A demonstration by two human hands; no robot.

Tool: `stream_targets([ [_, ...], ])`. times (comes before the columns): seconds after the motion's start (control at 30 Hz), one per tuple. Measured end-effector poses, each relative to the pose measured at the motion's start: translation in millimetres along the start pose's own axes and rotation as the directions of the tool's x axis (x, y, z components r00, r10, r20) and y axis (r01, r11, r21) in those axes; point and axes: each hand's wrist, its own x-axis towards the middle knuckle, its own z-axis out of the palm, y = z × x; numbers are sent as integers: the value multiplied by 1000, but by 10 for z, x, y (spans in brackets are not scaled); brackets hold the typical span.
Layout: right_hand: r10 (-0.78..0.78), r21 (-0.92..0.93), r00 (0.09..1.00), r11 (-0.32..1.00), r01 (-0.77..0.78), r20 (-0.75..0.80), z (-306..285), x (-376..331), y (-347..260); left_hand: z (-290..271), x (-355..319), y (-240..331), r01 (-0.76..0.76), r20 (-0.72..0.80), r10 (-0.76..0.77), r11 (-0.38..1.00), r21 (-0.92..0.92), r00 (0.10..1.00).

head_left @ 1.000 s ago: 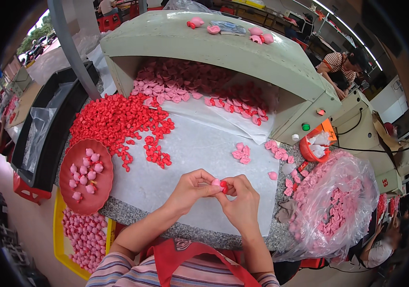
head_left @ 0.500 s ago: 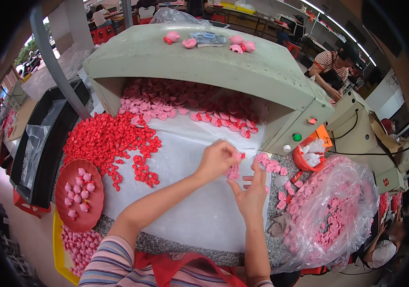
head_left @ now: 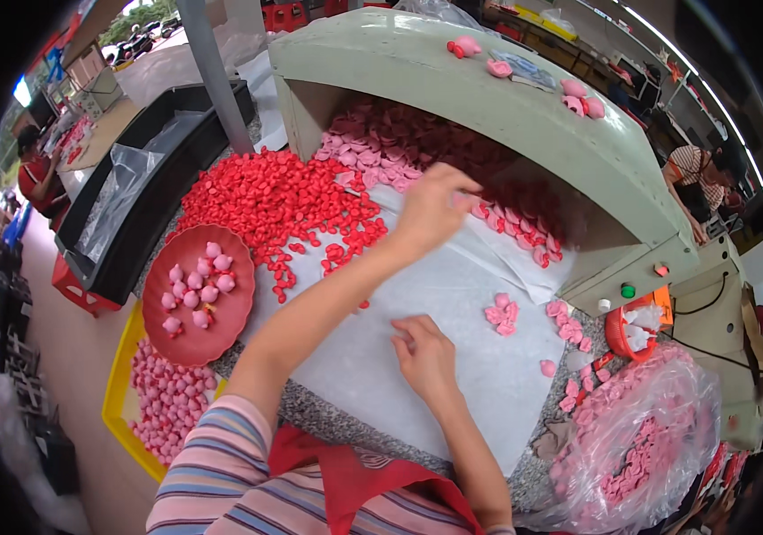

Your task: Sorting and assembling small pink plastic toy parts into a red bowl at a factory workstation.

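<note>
My left hand (head_left: 430, 217) reaches up to the opening of the pale green machine, its fingertips pinched on a small pink plastic piece (head_left: 464, 200). Just past it lies a row of pink shells with red parts (head_left: 524, 234), in front of a heap of loose pink shells (head_left: 368, 147). Lower down, over the white sheet (head_left: 364, 366), my right hand (head_left: 428, 361) has its fingers curled in; whatever they may hold is hidden. A small cluster of pink pieces (head_left: 502, 314) rests on the sheet to its right.
A heap of small red pieces (head_left: 257, 201) spreads at the left. Near it are a red dish (head_left: 187, 343) of pink rounded parts, a yellow bin (head_left: 116, 401) and a black tray (head_left: 87, 259). The hooded machine (head_left: 453, 80) arches across the back. At right stand a small red basket (head_left: 618, 337) and a clear bag (head_left: 689, 419) of pink pieces.
My left hand has moved forward to the row by the machine opening. My right hand has drawn back left and curled. The cluster of pink pieces now lies uncovered. The view has turned.
</note>
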Motion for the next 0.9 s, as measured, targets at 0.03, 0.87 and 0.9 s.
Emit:
stream_targets([
  [0.03, -51, -47, 998, 998, 48, -45, 67, 126, -3, -260, -27, 30, 79, 16, -80, 996, 48, 997],
  [0.87, 294, -125, 848, 915, -383, -441, -654, -873, 553, 730, -1319, 426, -16, 485, 5, 1000, 19, 875],
  [0.9, 239, -224, 862, 903, -367, -448, -668, -846, 560, 630, -1276, 516, 117, 501, -79, 992, -45, 862],
])
